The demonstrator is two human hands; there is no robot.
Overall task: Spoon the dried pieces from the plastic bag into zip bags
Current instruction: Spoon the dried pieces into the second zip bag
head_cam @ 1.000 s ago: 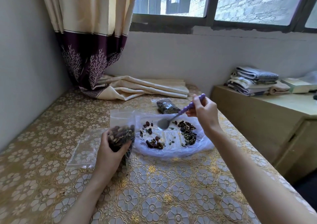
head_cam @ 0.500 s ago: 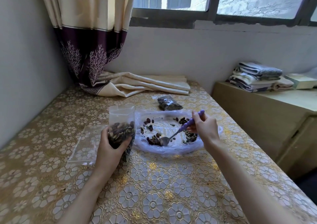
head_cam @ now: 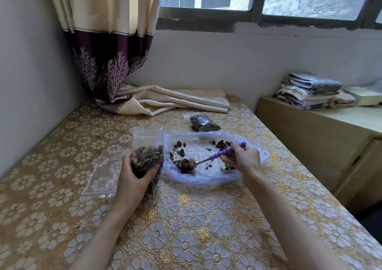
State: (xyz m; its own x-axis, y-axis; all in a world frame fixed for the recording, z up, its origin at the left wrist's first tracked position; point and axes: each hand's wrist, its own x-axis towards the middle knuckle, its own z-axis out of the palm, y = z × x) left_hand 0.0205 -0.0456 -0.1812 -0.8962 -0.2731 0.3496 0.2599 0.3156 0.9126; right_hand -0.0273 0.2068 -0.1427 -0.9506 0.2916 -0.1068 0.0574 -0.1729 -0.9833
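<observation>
My left hand [head_cam: 134, 178] grips an upright clear zip bag [head_cam: 147, 145], its lower half filled with dark dried pieces and its mouth open at the top. To its right a thin plastic bag [head_cam: 208, 176] lies spread flat on the table, with scattered dried pieces [head_cam: 180, 151] on it. My right hand [head_cam: 241, 159] holds the purple beaded handle of a spoon [head_cam: 219, 156]. The spoon's bowl sits low over the plastic bag's left part, heaped with dried pieces.
An empty flat zip bag [head_cam: 101, 172] lies left of my left hand. A filled zip bag [head_cam: 203, 122] rests behind the plastic bag. Curtain cloth [head_cam: 175, 102] is bunched at the table's back. A low cabinet [head_cam: 322, 137] with folded towels [head_cam: 312, 89] stands to the right.
My right hand came down and toward me, and the spoon swept left across the plastic bag, going from empty to heaped with pieces. The left hand kept the zip bag still.
</observation>
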